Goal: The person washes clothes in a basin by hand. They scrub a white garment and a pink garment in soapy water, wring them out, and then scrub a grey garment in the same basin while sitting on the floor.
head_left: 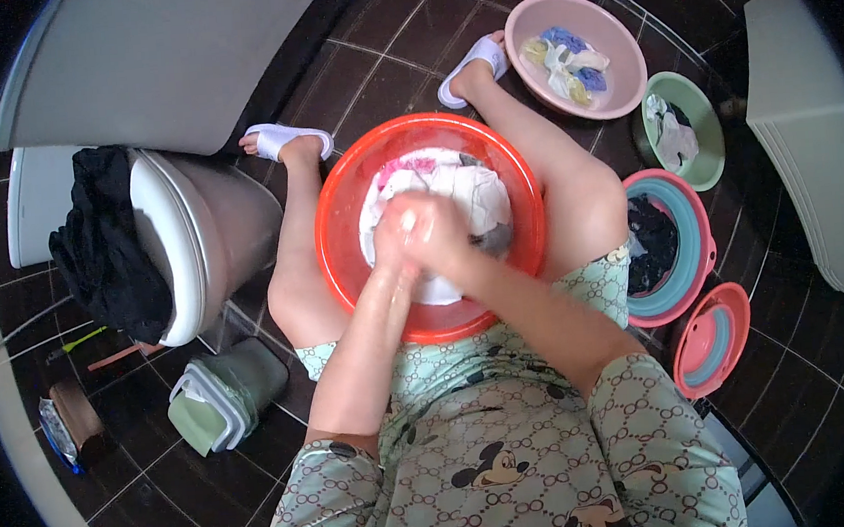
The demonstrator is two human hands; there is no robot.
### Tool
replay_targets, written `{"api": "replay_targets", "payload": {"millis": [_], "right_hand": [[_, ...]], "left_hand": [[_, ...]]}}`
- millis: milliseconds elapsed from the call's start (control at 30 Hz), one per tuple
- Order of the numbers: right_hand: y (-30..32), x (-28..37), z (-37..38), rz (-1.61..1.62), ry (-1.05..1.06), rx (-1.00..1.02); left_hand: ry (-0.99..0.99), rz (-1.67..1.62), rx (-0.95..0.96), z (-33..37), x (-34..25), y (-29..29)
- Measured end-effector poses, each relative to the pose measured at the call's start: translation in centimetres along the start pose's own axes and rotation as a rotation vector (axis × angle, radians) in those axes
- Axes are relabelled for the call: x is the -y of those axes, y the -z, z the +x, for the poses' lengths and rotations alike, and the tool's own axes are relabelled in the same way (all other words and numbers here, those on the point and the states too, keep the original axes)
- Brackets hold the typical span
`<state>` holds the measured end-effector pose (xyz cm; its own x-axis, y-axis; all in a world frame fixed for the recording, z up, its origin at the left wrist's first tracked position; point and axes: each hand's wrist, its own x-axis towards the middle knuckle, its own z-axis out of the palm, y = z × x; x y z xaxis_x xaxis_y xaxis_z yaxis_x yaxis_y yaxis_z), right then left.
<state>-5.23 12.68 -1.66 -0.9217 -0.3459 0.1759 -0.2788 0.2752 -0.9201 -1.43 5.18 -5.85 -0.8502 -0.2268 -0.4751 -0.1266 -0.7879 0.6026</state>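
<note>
Between my knees sits a red-orange plastic basin [331, 196] holding a wet white garment [481, 196] with pink and grey patches. My left hand [388, 243] and my right hand [436, 229] are pressed together above the middle of the garment, fingers closed and blurred by motion. A small white patch, suds or something pale, shows between them. What they grip, if anything, is hidden. Both wrists look wet.
At the right stand a pink basin [627, 39] with wet clothes, a green basin [716, 150], a pink-and-blue basin [699, 229] with dark cloth, and a small coral basin [734, 315]. Left are a toilet [188, 270] draped with black clothing [107, 241] and a lidded bin [244, 379].
</note>
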Motion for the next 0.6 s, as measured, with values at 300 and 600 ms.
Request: {"api": "replay_targets", "payload": {"millis": [300, 600], "right_hand": [[0.4, -0.6, -0.3, 0.078, -0.136, -0.061], [9.5, -1.9, 2.1, 0.301, -0.373, 0.382]], "left_hand": [[0.196, 0.150, -0.216, -1.3, -1.3, -0.8], [0.048, 0.296, -0.246, -4.9, -13.2, -2.2]]}}
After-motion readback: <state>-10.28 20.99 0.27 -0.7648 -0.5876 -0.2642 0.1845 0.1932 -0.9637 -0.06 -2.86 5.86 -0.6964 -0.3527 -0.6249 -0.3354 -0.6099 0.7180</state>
